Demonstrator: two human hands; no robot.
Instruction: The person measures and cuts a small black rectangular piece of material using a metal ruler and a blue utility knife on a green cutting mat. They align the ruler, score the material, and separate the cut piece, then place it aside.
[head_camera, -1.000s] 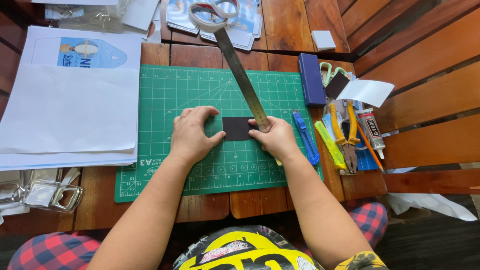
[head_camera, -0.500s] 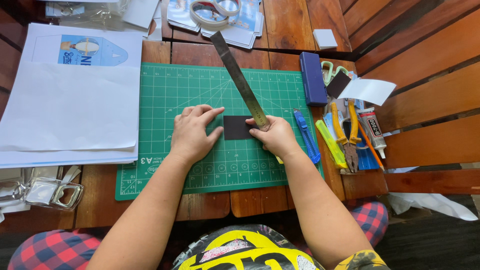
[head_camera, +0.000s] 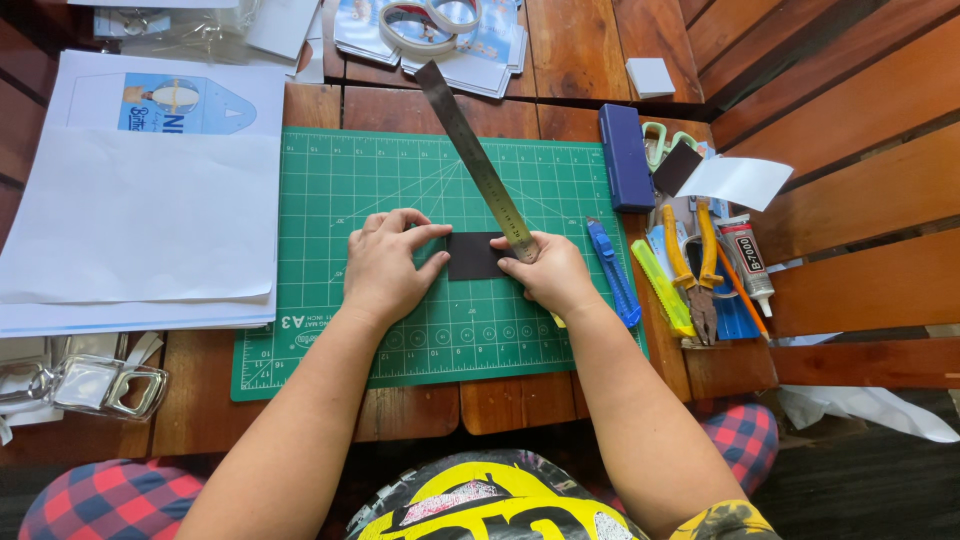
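Black and still uncut, the small card (head_camera: 472, 256) lies on the green cutting mat (head_camera: 330, 190), the left hand (head_camera: 385, 268) pinching its edge while the right hand (head_camera: 552, 275) presses the steel ruler (head_camera: 475, 150) onto it, the blue knife (head_camera: 611, 270) untouched.

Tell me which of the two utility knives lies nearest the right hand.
The blue utility knife, lying on the green cutting mat right beside the right hand; the yellow-green utility knife lies farther right, off the mat.

2 hands (head_camera: 385, 275), 1 ruler (head_camera: 475, 160), 1 cutting mat (head_camera: 400, 180), 2 tape rolls (head_camera: 425, 20).
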